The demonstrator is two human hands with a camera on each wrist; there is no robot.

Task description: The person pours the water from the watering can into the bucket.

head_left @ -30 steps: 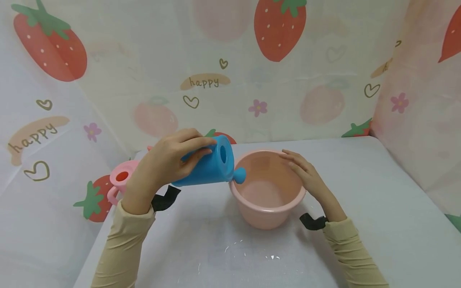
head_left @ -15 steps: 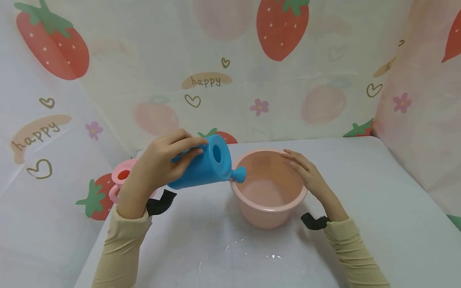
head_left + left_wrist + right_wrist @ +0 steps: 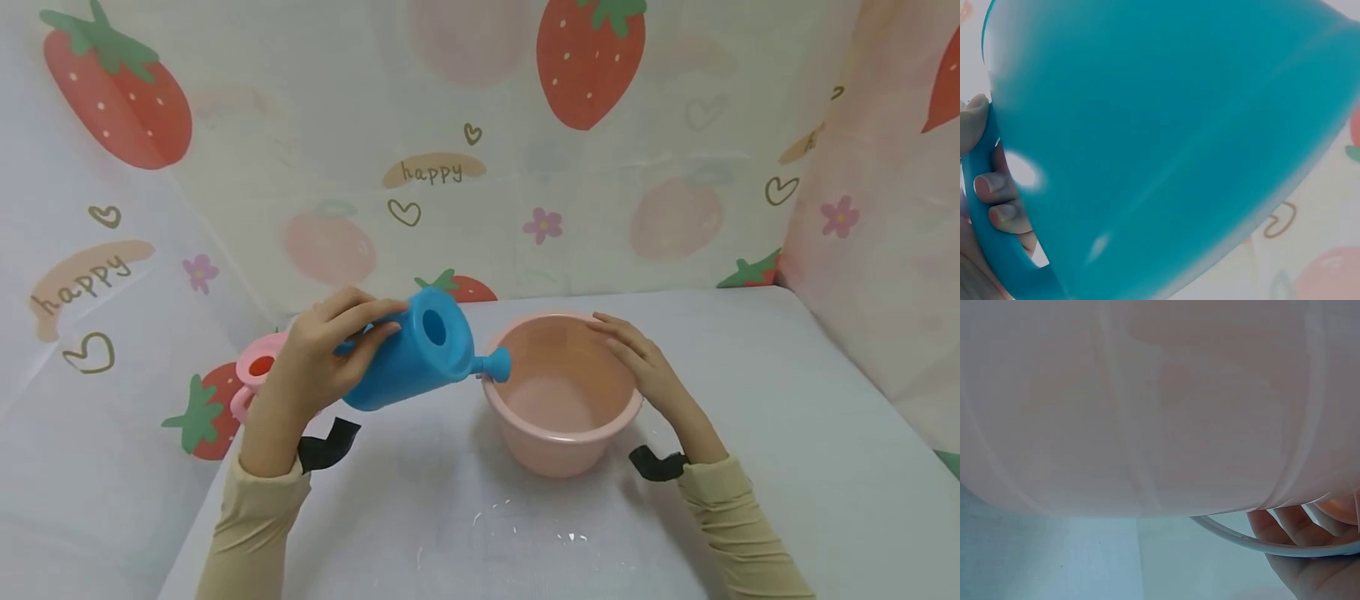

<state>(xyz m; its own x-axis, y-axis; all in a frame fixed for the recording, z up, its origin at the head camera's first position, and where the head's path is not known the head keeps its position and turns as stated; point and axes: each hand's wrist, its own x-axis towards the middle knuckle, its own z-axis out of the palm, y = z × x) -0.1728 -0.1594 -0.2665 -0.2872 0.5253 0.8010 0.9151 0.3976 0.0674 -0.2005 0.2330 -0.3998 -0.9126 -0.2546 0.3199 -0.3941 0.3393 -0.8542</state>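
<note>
My left hand (image 3: 318, 354) grips the handle of a blue watering can (image 3: 397, 367), held tilted above the table. Its round spout head (image 3: 498, 364) overlaps the left rim of a pink basin (image 3: 551, 454). In the left wrist view, the fingers (image 3: 999, 187) curl through the handle loop, and the can's blue body (image 3: 1166, 137) fills most of the picture. On the basin's right side, my right hand (image 3: 641, 367) holds the rim with its fingers over the edge. The basin's outer wall (image 3: 1135, 425) hides much of that hand in the right wrist view.
A pink watering can (image 3: 253, 352) with a red-orange inside stands at the table's left edge, partly hidden behind the left forearm. Small shiny marks lie on the white tabletop (image 3: 450, 533) in front of the basin. Strawberry-print cloth (image 3: 585, 167) walls the back and sides.
My left hand has moved left and slightly down, bringing the blue watering can's body lower and less steeply tipped. Its spout head stays by the basin's left rim. The right hand keeps its place.
</note>
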